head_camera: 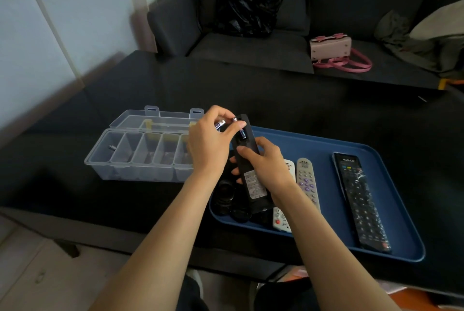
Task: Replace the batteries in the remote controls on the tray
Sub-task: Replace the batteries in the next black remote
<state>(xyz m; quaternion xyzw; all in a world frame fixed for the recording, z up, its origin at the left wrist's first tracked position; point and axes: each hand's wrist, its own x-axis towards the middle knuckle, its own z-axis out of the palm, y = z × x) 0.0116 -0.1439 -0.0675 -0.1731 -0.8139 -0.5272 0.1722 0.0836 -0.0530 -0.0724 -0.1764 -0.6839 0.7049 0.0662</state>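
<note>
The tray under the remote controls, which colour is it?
Blue tray, seen clearly in the head view.

We are in a home living room (dim): a dark sofa [251,52] carries a pink handbag [331,48] behind the low table [276,99].

My work surface is a low black table [288,99], matte and dark, reaching from the near edge by my knees to the far edge by the sofa. Two things lie directly on it. On the left sits a clear plastic organizer box [140,157], lid tipped open toward the far side, its row of compartments facing up. Just beside it on the right lies a blue tray [391,175], a shallow rimmed rectangle angled toward the table's near right corner.
</note>
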